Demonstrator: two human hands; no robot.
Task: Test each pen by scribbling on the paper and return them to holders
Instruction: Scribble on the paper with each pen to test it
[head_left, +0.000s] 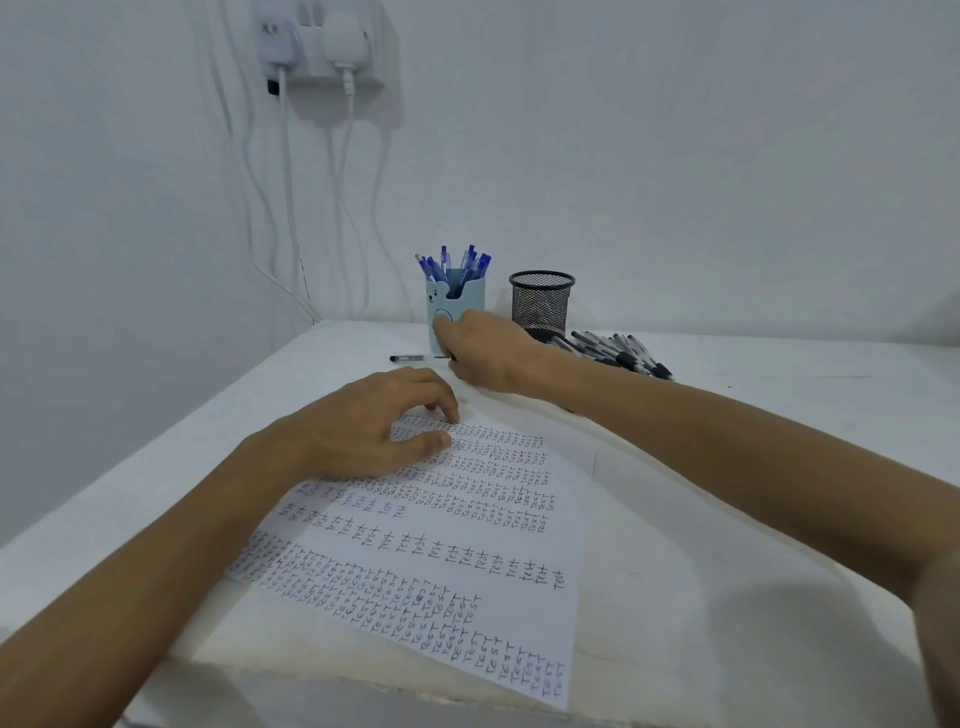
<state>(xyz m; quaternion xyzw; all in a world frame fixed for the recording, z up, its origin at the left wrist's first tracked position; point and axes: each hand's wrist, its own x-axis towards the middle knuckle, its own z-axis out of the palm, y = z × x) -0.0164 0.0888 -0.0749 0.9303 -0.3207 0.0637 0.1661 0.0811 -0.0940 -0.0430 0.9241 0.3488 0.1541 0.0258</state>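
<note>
The right hand (488, 353), just above the middle of the frame, has its curled fingers over one end of a black pen (413, 358) that lies flat on the table (753, 467). The pen's end runs in under the fingers, so I cannot tell whether it is already pinched or only touched. One digit is raised against the front of the blue holder (467, 301).

The left hand (363, 426), lower and to the left, grasps nothing; its bent fingertips press the upper part of the paper (467, 571), which is already crowded with rows of "test".

To do this step well, I would take the pen firmly near its tip end, lift it clear of the holder, and keep the sheet pinned while scribbling in the blank band at the middle.

The blue holder stands full of blue pens (457, 262). The black mesh cup (541, 304) to its right shows no pens above its rim. A pile of black pens (618, 351) lies beside it on the right.
</note>
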